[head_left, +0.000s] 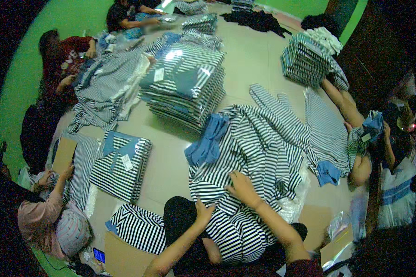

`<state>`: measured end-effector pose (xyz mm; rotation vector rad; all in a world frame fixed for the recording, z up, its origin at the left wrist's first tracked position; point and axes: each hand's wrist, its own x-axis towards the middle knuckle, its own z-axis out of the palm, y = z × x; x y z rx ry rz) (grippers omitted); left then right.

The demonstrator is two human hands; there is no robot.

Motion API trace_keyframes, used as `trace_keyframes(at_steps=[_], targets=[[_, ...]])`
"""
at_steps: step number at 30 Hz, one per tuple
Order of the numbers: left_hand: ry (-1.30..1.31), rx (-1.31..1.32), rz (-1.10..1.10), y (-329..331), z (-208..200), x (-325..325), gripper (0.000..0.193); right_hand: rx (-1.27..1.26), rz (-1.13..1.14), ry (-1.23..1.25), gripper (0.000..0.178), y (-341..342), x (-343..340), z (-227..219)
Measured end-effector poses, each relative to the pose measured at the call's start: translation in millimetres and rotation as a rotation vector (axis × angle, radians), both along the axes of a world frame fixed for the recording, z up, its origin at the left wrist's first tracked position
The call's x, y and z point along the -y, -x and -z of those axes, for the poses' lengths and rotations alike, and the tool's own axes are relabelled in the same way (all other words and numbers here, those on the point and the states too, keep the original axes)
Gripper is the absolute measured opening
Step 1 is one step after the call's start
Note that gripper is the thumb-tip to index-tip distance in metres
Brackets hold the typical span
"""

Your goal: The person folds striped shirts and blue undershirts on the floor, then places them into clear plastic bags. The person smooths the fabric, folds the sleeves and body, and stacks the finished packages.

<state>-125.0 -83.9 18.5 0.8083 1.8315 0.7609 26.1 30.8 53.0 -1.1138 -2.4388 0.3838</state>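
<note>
A large heap of black-and-white striped shirts [268,138] with blue denim parts [208,141] spreads in front of me and over my lap. My right hand [243,188] is closed on the striped cloth near the heap's middle, fingers bent into it. Lower and to the left, my left hand [203,213] pinches the near left edge of the same cloth. The cloth between the two hands lies fairly smooth, while the rest is rumpled. Fine detail at the fingertips is blurred.
A tall stack of bagged folded shirts [185,87] stands beyond the heap; a smaller stack [120,161] is left. Folded striped cloth [136,228] lies on cardboard [125,258] near a phone [98,255]. Several people sit around; one holds a cardboard piece [64,154].
</note>
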Motion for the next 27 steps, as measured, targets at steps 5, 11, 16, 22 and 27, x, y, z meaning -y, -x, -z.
trace_keyframes(at_steps=[5,11,16,22,27], targets=[[-0.278,-0.175,0.033,-32.3,-32.7,62.2,0.068,0.347,0.408,0.579,0.092,-43.5,159.6,-37.5],[-0.116,0.134,-0.197,-30.8,-53.4,111.8,0.051,0.396,0.291,0.792,0.075,-41.6,178.0,-21.9],[0.141,0.742,-0.251,-33.3,-55.6,122.7,0.043,-0.008,0.314,0.811,0.058,-58.6,163.5,-24.1],[0.466,1.313,-0.403,-31.6,-56.7,75.9,0.062,-0.474,0.190,0.999,0.072,-3.6,193.3,-63.3],[0.361,1.272,-0.373,-11.6,-61.9,50.2,0.061,-0.494,-0.037,1.113,0.057,-15.8,204.6,-71.2]])
